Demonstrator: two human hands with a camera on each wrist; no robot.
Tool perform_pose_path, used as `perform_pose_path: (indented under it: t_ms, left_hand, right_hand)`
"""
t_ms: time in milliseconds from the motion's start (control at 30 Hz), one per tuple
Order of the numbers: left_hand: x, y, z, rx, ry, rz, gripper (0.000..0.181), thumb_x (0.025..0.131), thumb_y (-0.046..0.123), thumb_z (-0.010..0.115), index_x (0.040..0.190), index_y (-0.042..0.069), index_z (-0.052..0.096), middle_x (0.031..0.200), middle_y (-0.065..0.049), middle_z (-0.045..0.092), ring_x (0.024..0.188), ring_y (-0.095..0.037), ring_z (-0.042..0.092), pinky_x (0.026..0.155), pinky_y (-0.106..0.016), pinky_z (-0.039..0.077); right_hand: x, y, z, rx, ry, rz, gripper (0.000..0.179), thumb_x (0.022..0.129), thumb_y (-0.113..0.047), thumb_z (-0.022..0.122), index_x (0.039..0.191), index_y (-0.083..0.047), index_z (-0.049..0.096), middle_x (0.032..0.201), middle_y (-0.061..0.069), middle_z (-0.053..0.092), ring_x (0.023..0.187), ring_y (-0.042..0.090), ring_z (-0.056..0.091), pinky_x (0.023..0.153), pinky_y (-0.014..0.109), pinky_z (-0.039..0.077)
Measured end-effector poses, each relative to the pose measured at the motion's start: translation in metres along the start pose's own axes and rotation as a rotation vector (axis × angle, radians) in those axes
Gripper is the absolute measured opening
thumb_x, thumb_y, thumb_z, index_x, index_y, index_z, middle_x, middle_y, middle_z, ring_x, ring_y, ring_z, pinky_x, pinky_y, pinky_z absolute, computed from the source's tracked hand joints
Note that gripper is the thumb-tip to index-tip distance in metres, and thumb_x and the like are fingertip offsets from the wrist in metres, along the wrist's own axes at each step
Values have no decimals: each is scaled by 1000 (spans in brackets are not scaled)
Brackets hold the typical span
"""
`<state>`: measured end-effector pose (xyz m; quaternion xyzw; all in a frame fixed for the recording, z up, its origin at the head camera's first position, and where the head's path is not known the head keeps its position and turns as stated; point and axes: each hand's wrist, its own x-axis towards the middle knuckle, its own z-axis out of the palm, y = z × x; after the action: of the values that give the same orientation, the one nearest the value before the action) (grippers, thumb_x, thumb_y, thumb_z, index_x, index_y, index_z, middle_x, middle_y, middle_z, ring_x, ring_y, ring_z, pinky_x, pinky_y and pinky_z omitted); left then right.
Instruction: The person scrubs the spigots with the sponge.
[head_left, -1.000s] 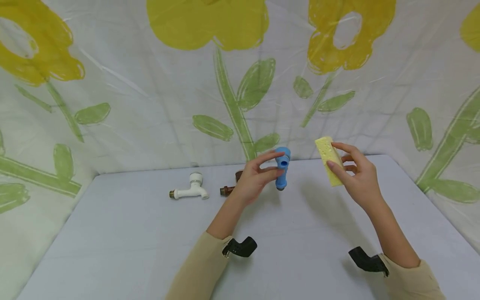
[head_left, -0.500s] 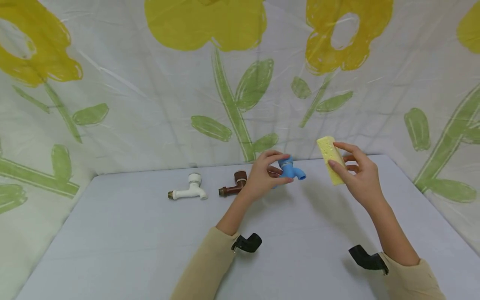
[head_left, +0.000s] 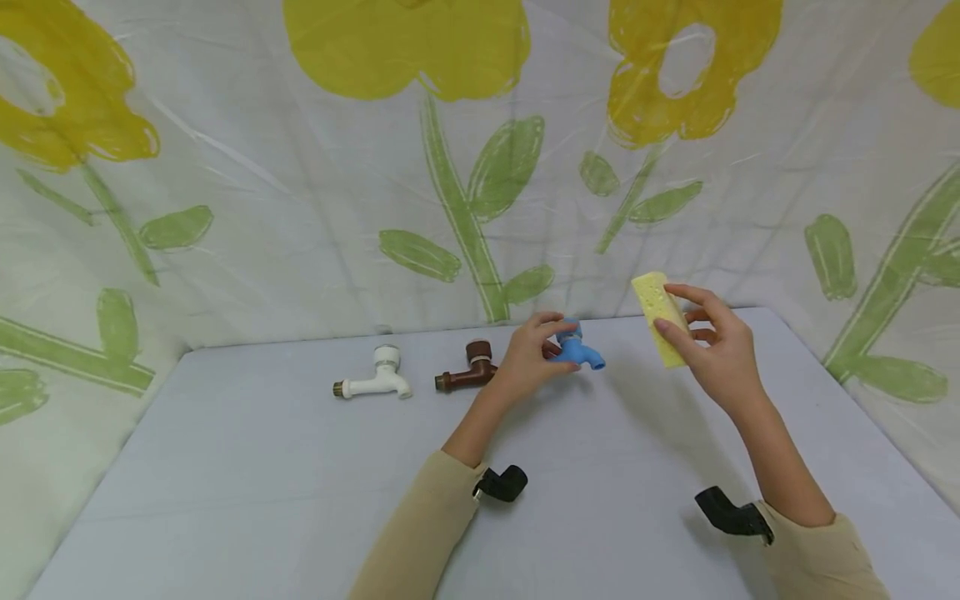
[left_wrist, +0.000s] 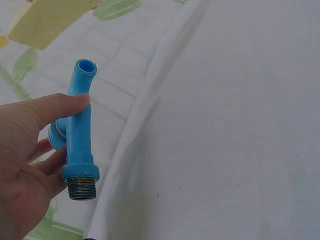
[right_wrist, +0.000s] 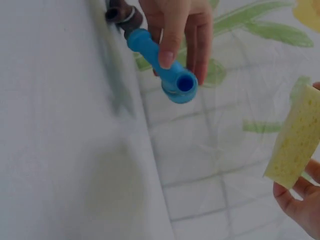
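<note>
Above the back of the table, my left hand (head_left: 527,358) grips a blue plastic tap (head_left: 579,353) between thumb and fingers. The tap's spout points right, and its threaded metal end (left_wrist: 82,189) shows in the left wrist view. Over to the right, my right hand (head_left: 723,350) holds a yellow sponge (head_left: 660,317) by its edges, raised off the table and apart from the tap. Pores dot the sponge's broad side in the right wrist view. Left of the left hand lie a brown tap (head_left: 468,371), partly hidden by that hand, and a white tap (head_left: 378,375).
A white cloth covers the table (head_left: 300,500). Behind it hangs a pale curtain (head_left: 300,208) painted with yellow flowers and green leaves. A black camera mount (head_left: 504,483) sits at the left sleeve, and another black mount (head_left: 731,512) at the right sleeve.
My left hand has turned the blue tap so its spout swings to the right, and lowered it slightly. More of the brown tap shows. The right hand and sponge stay nearly still.
</note>
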<state>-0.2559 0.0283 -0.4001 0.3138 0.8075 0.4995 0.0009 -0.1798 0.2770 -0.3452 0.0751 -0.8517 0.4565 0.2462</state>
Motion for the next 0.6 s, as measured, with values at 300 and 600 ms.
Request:
perform_pose_path:
  t_ms: [300,600]
  left_hand:
    - [3,-13,11,36,-57,-39,52,90,5,84,139,-1,67,153,-22,50,100,-33,74,86,-20,58]
    - [2,-20,18,86,-76,-49,54,89,11,88,138,1,68,152,-20,54,97,-28,72,83,-19,56]
  right_hand:
    - [0,6,1,-8,-11,13,48,100,-12,75,145,-7,62,128,-21,57,99,7,51,78,4,46]
    - [1,9,1,-11,-10,37,47,100,-14,75,145,-9,63,135,-8,62,99,6,53,77,5,48]
